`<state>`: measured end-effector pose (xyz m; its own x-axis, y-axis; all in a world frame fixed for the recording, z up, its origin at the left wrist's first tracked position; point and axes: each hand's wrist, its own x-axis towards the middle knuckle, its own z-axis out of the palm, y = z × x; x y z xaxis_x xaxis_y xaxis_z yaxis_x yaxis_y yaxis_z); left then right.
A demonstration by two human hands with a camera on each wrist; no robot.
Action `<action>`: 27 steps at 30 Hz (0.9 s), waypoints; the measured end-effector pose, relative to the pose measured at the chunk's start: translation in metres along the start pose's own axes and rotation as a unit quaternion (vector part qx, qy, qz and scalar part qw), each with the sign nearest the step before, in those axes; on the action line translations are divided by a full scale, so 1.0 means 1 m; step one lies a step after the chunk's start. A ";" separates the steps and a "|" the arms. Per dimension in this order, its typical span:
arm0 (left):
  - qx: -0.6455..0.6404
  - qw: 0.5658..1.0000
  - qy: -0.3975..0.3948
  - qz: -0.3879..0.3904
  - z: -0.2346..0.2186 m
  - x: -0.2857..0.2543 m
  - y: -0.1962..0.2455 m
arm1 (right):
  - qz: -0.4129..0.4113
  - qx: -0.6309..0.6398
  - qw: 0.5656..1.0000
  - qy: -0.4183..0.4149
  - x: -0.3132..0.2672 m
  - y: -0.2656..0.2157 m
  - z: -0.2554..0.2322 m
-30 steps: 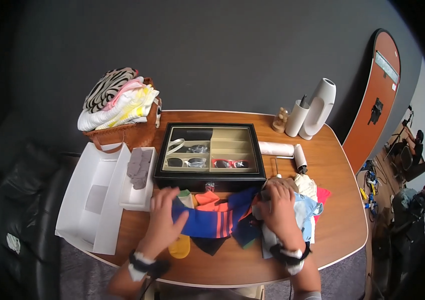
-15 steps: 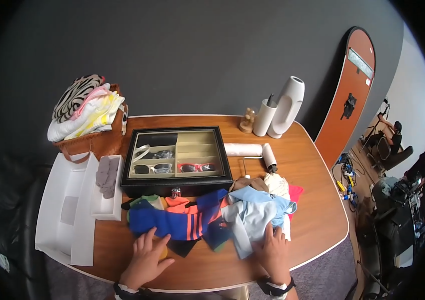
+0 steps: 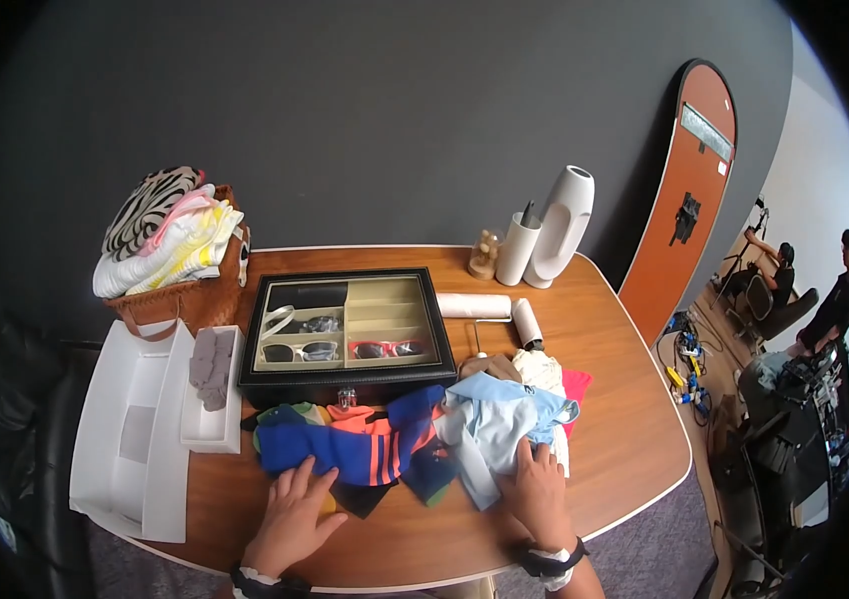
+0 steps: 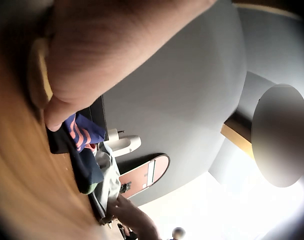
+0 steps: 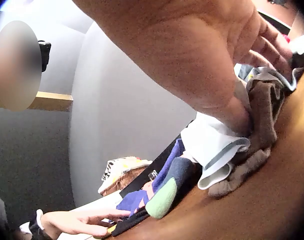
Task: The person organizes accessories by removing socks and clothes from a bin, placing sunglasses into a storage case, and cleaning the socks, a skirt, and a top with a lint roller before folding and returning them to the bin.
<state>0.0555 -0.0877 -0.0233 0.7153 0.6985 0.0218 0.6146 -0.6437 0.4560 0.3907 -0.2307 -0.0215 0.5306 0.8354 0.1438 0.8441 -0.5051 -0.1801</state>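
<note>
A heap of socks lies along the front of a black glasses case (image 3: pixel 345 375). My left hand (image 3: pixel 290 519) rests with spread, straight fingers at the near edge of a blue sock with orange stripes (image 3: pixel 335 451). Beneath that hand a bit of yellow cloth (image 3: pixel 329 504) shows. My right hand (image 3: pixel 536 499) has its fingers extended onto a light blue sock (image 3: pixel 484 429). Between the hands, a navy sock with a green toe (image 5: pixel 162 202) and a black piece of cloth (image 3: pixel 357 497) stick out. A brown sock (image 5: pixel 264 112) lies under my right hand in the right wrist view.
Left stand a large white box (image 3: pixel 115 439) and a small white box (image 3: pixel 213 427) holding grey cloth. Behind them is a brown basket (image 3: pixel 170 304) of folded clothes. A white roll (image 3: pixel 474 306), a lint roller (image 3: pixel 526 324) and white vases (image 3: pixel 559 235) stand farther back right.
Both hands have drawn back from over the heap to its near side, uncovering the light blue sock. The head view has turned right. Over the last half second the hands hardly move.
</note>
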 end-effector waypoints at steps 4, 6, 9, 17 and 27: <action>-0.023 1.000 0.017 0.002 -0.011 0.006 0.001 | -0.001 0.022 0.999 -0.028 0.001 0.001 -0.010; -0.041 0.998 0.034 0.013 -0.014 0.008 -0.003 | 0.002 0.050 0.996 -0.074 0.005 0.003 -0.035; -0.067 0.997 0.028 -0.002 -0.020 0.009 0.002 | 0.045 0.056 0.995 -0.062 0.028 0.015 -0.062; -0.085 0.995 0.055 0.003 -0.005 -0.003 -0.004 | 0.094 0.047 0.989 0.101 0.213 0.089 0.004; -0.096 0.993 0.063 0.002 -0.002 -0.005 -0.005 | 0.122 0.242 0.959 -0.089 0.276 0.128 0.037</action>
<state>0.0481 -0.0877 -0.0241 0.6622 0.7380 0.1300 0.5291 -0.5833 0.6164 0.6424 -0.0567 -0.0407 0.6503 0.7501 -0.1202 0.5388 -0.5670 -0.6231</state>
